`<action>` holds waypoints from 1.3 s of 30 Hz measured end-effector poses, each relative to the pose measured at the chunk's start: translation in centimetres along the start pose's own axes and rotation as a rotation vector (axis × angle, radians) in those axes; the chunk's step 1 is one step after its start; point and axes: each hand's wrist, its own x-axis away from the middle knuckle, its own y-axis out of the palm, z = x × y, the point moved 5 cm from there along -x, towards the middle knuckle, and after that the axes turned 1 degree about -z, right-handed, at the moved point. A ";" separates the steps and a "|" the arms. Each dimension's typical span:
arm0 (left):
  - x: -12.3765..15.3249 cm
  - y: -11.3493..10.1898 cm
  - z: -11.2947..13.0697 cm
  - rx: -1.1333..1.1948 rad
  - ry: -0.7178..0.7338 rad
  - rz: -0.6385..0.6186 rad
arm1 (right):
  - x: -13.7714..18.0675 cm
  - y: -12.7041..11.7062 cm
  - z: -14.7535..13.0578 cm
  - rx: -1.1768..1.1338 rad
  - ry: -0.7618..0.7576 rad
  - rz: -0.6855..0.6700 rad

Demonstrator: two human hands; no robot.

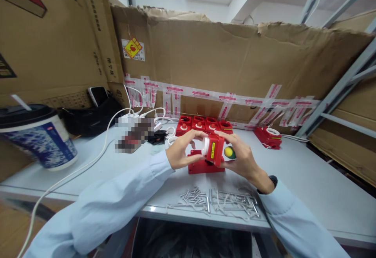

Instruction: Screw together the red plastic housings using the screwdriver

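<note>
Above the table, both my hands grip a red plastic housing [217,151] with a yellow label and a white round collar [205,146] on its left side. My left hand [185,150] has its thumb and fingers closed around the collar side. On the other side my right hand [242,154] clasps the red body. A rounded yellow and green handle end [229,152], like that of a screwdriver, sticks out by the right palm; its shaft is hidden. Beneath the housing lies a red base plate [202,168], partly covered by it.
Several red housings [199,124] line the back, and another red unit [268,137] stands right. Loose screws [194,196] and metal pins [235,201] lie by the front edge. A paper cup [44,136], black bag [79,120] and white cable [96,156] occupy the left.
</note>
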 end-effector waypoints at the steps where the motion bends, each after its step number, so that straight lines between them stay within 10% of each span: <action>1: 0.0 0.1 -0.3 0.039 -0.063 -0.012 | 0.0 0.0 -0.1 0.005 -0.020 0.004; 12: 0.6 1.4 -2.9 0.199 -0.601 -0.150 | 0.2 0.8 -1.4 0.134 -0.178 -0.088; 22: 0.3 0.2 0.6 0.025 0.094 0.054 | -0.1 -0.3 -0.5 0.016 -0.066 0.056; 32: -0.4 -1.0 -1.2 0.280 -0.283 -0.012 | 0.0 -0.6 -0.1 -0.024 -0.057 0.065; 36: -0.5 -4.9 -3.0 -0.136 -0.372 0.081 | 0.0 -0.7 0.0 -0.004 -0.054 0.094; 39: 0.3 -6.7 -6.1 -0.605 -0.565 -0.079 | 0.0 -0.5 0.1 -0.008 -0.037 0.082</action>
